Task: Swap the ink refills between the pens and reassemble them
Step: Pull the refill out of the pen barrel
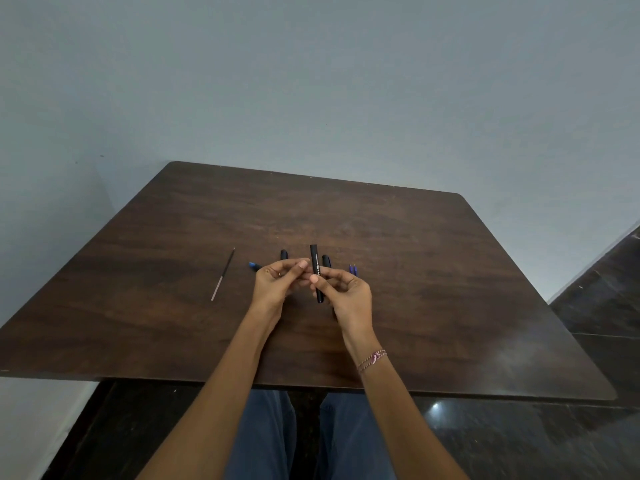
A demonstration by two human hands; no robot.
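Observation:
My right hand [341,291] pinches a black pen barrel [316,263] with white lettering and holds it nearly upright above the table. Beside it, my left hand [277,280] has its fingertips curled toward the barrel; what they pinch is hidden. A thin dark ink refill [223,274] lies apart on the table to the left. A blue pen part [254,265] peeks out behind my left hand. Black pen pieces stand out behind the hands, one [284,254] on the left and one [326,260] on the right. Two blue tips [353,269] lie to the right.
The dark wooden table [433,271] stands against a plain grey wall. Its near edge runs just above my lap, and dark glossy floor shows to the right.

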